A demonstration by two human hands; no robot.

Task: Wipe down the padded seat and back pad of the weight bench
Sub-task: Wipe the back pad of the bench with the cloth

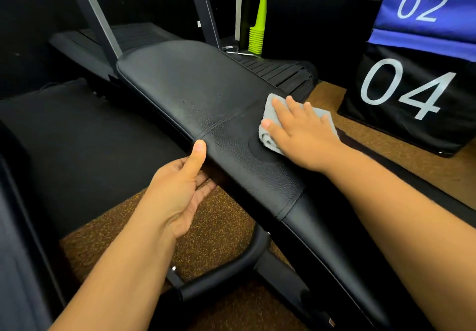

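Black padded bench upholstery (195, 85) ran lengthwise away from both hands. Right hand (301, 134) pressed flat, fingers spread, on a grey cloth (273, 103) at the pad's right edge; left hand (180, 183) gripped the near edge, thumb on top, so unwiped pad lay ahead of the right hand.

A black box (401, 114) standing on the floor at the right is showing a large white "04" on its side, while the blue box (422, 18) sitting on top of it is showing "02".

My right hand (301, 134) lies flat, fingers spread, on the bench pad (195, 85); my left hand (180, 189) grips its near edge.
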